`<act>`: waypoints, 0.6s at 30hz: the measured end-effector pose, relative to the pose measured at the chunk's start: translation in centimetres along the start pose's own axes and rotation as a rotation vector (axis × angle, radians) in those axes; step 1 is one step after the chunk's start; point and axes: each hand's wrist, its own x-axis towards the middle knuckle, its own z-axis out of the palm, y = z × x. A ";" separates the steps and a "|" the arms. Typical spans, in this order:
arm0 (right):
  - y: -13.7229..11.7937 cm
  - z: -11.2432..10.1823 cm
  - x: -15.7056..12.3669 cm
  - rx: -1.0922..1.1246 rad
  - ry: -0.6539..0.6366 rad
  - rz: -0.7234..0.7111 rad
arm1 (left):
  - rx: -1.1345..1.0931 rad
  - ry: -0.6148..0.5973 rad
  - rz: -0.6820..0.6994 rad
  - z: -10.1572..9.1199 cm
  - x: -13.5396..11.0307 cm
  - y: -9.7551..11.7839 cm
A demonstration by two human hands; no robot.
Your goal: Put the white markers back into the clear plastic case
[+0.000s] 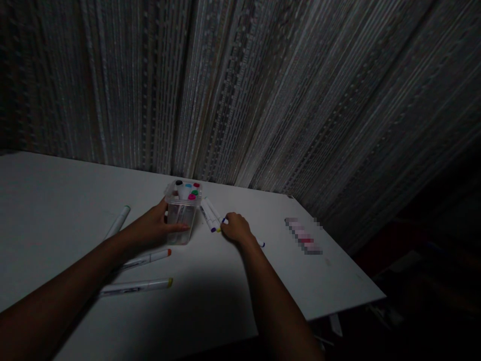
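My left hand (pixel 160 223) is wrapped round a clear plastic box (pixel 181 220) that stands upright on the white table. Several markers with black, blue, red, green and pink caps (pixel 192 197) poke up inside it. To the right, my right hand (pixel 236 228) has its fingers closed on a white marker with a blue end (pixel 260 242), which shows on both sides of the hand. Two more white markers (pixel 210 214), one purple-tipped and one yellow-tipped, lie between the box and that hand.
On the white table (pixel 210 281) lie a green-ended marker (pixel 118 220), an orange-ended marker (pixel 148 258) and a yellow-ended marker (pixel 137 286), around my left forearm. A blurred-out pinkish item (pixel 303 235) lies at right. A striped curtain (pixel 225 90) hangs behind the table.
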 end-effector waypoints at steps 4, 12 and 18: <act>-0.1 -0.1 0.0 0.003 -0.012 -0.003 | 0.009 0.013 0.017 0.0 0.0 0.0; -0.7 -0.3 -0.3 0.034 0.094 0.012 | 0.014 0.012 0.023 0.0 -0.1 0.2; -2.4 0.1 -0.9 -0.015 0.142 -0.093 | 0.014 0.027 0.028 0.1 -0.2 0.3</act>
